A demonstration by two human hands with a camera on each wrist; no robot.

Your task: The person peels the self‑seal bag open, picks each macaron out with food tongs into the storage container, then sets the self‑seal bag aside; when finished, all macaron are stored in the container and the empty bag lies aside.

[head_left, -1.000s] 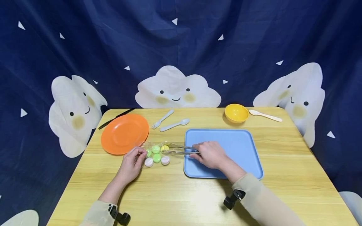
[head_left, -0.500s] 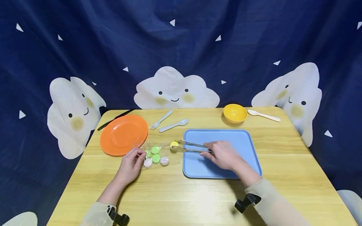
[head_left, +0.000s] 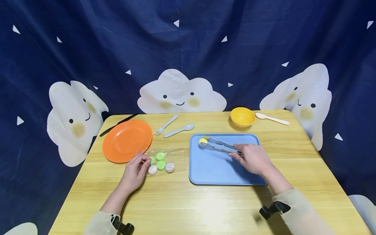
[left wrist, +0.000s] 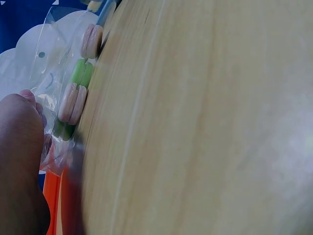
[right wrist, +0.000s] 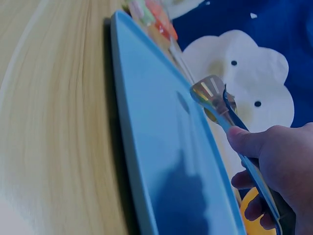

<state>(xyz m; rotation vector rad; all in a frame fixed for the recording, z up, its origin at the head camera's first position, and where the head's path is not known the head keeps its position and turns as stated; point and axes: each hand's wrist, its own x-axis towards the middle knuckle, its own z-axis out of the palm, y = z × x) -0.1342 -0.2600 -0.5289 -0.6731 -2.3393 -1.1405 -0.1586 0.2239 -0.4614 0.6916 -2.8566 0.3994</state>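
Note:
My left hand (head_left: 135, 172) pinches the left edge of a clear plastic bag (head_left: 180, 156) lying on the table. Inside it are green macarons (head_left: 161, 165) and pale pink macarons (head_left: 169, 167), seen edge-on in the left wrist view. With my right hand (head_left: 254, 158) I grip metal tongs (head_left: 221, 149), whose tips hold a yellow macaron (head_left: 202, 141) above the back left part of the blue tray (head_left: 217, 171). In the right wrist view, the slotted head of the tongs (right wrist: 211, 90) mostly covers the macaron, and their shadow falls on the tray.
An orange plate (head_left: 127, 141) sits at the left, with a black knife (head_left: 117, 124) behind it. A pale fork (head_left: 166, 125) and a pale spoon (head_left: 179, 131) lie behind the bag. At the back right are a yellow bowl (head_left: 242, 117) and a cream spoon (head_left: 272, 118).
The tongs in my right hand have drawn the yellow macaron out of the bag and carried it right, over the tray. My left hand has stayed at the bag's edge.

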